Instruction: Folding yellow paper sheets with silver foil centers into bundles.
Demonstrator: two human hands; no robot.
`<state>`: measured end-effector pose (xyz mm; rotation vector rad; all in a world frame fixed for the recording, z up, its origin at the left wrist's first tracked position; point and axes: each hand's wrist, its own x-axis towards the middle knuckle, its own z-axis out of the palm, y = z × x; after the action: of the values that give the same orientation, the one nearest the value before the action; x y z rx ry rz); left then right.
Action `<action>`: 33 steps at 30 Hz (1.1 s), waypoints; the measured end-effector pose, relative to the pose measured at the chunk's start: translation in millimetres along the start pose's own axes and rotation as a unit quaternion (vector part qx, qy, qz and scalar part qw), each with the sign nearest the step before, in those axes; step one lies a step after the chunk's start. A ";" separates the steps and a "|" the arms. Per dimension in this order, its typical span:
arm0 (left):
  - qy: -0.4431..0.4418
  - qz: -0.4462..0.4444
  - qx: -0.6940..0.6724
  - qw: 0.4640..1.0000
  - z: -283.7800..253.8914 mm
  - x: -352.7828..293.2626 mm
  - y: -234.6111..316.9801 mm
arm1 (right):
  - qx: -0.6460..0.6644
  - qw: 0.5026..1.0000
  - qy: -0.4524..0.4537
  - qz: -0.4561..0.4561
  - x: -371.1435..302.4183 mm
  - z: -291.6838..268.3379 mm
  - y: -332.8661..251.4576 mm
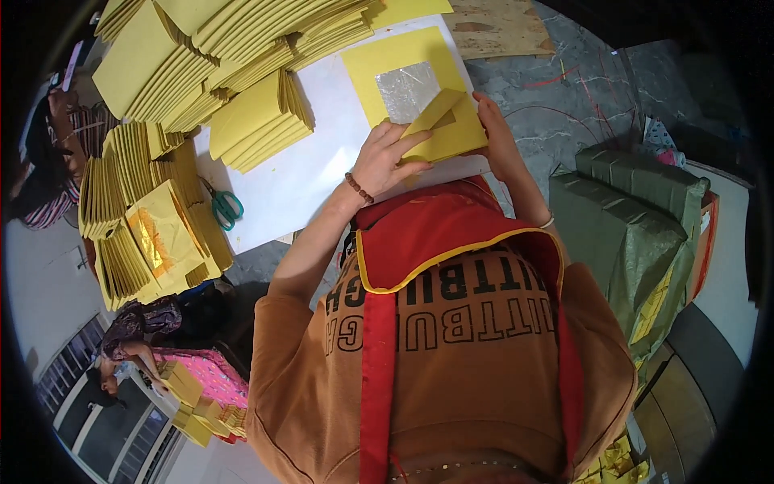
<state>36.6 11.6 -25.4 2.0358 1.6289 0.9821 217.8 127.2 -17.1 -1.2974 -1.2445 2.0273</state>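
Note:
A yellow paper sheet [363,68] with a silver foil square [405,90] on it lies on the white tabletop in front of me. Its near part is folded up into a raised flap [435,111]. My left hand [387,157] grips this folded part at its left, with thumb and fingers at the paper. Along the right edge of the paper rests my right hand [500,139], its fingers stretched out and partly hidden by the hand itself. Whether more sheets lie beneath, I cannot tell.
Stacks of folded yellow paper [262,121] fill the table's left and far side. Teal-handled scissors [226,208] lie at its left edge. Green wrapped bundles [621,234] stand to my right. Other people [133,331] are at the far left, one beside yellow stacks.

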 end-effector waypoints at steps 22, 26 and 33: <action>0.071 -0.070 -0.024 0.995 5.9 -3.9 -0.8 | -0.030 0.999 -0.016 0.010 -4.3 -1.3 -2.9; 0.045 0.045 0.071 0.995 6.2 1.0 2.0 | -0.017 1.000 -0.019 0.015 -2.6 -1.2 -3.2; 0.013 0.044 0.086 0.995 7.3 0.5 1.7 | -0.016 0.999 -0.027 0.007 -1.2 -3.0 -2.3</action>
<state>43.0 12.6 -29.1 2.2341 1.7025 0.9292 220.8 128.9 -15.0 -1.2761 -1.2996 2.0740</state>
